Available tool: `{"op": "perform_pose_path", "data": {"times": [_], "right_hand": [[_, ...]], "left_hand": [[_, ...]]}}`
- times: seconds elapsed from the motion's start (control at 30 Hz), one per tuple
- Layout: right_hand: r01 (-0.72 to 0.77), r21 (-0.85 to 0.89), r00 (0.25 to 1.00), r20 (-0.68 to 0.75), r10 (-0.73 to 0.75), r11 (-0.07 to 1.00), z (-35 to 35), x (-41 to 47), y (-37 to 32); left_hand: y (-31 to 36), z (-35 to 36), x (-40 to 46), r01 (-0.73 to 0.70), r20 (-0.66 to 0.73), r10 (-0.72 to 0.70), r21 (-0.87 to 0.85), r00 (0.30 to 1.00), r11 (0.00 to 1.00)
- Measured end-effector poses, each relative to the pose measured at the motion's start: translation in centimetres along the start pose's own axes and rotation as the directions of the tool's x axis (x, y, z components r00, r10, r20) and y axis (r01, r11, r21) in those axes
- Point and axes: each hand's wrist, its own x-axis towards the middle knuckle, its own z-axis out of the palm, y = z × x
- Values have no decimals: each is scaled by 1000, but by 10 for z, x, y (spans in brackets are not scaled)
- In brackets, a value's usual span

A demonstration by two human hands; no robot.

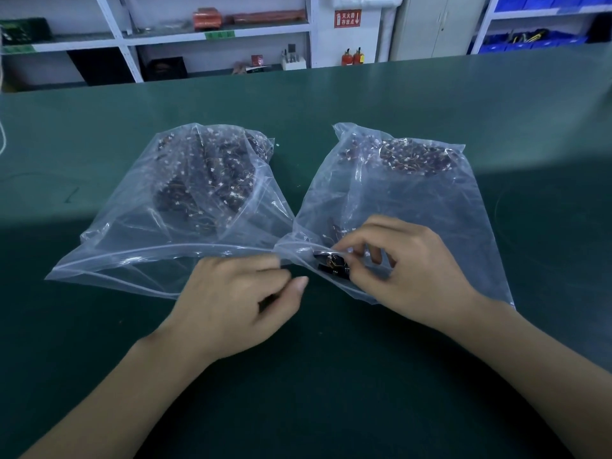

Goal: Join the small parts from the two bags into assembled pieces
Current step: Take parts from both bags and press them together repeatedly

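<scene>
Small parts (332,265): a few dark pieces with thin orange wire lie at the mouth of the right bag (414,193), near the front of the green worktop (331,376). Right hand (407,270) reaches into this bag's opening; thumb and forefinger pinch at the dark pieces, other fingers curled loosely above them. Exact part held cannot be made out.

Left hand (238,303) sits just beside the right one, at the point where the two bag mouths meet. Fingers curled, thumb and forefinger tips together; image blurred here, so whether it holds a part or the bag edge cannot be told.

Left bag (149,226): clear plastic, zip-type mouth facing the person, standing open. A heap of dark parts with small white connectors (205,180) fills its far half.

Right bag: same kind, with a similar heap (410,157) at its far end and only a few pieces near the mouth.

Bags lie side by side, near corners touching.

Background: white shelving (198,34), two red fire extinguishers (352,57), blue bins (530,41).
</scene>
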Motion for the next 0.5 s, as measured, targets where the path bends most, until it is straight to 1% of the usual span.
{"op": "perform_pose_path", "data": {"times": [0.07, 0.1, 0.13, 0.17, 0.27, 0.3, 0.37, 0.4, 0.43, 0.47, 0.5], "right_hand": [[-3, 4, 1000, -5, 3, 1000, 0, 0, 0], [-6, 6, 1000, -5, 6, 1000, -1, 0, 0], [-9, 6, 1000, -3, 9, 1000, -1, 0, 0], [-13, 5, 1000, 1, 13, 1000, -1, 0, 0], [-22, 1, 1000, 14, 22, 1000, 1, -1, 1], [-24, 3, 1000, 12, 24, 1000, 1, -2, 1], [-26, 10, 1000, 8, 26, 1000, 1, -2, 1], [-27, 11, 1000, 8, 27, 1000, 1, -1, 1], [-30, 13, 999, 11, 30, 999, 1, -1, 0], [-33, 16, 999, 18, 33, 999, 1, -2, 0], [-33, 16, 999, 29, 33, 999, 1, -2, 0]], "left_hand": [[-16, -4, -6, 89, 173, -95, 41, 980, 995], [-22, -6, -8, 154, 235, -168, 80, 957, 985], [-29, -6, -9, 215, 258, -237, 113, 937, 970], [-34, -8, -9, 275, 249, -305, 148, 919, 950], [-47, -10, -8, 422, 114, -448, 198, 887, 885], [-52, -11, -9, 472, 80, -501, 239, 861, 849], [-66, -12, -11, 567, -23, -586, 287, 810, 772], [-73, -11, -13, 590, -70, -596, 274, 800, 760], [-75, -12, -14, 607, -77, -612, 276, 787, 745], [-79, -10, -15, 588, -64, -597, 283, 800, 758], [-77, -10, -14, 569, 0, -600, 316, 800, 759]]}}
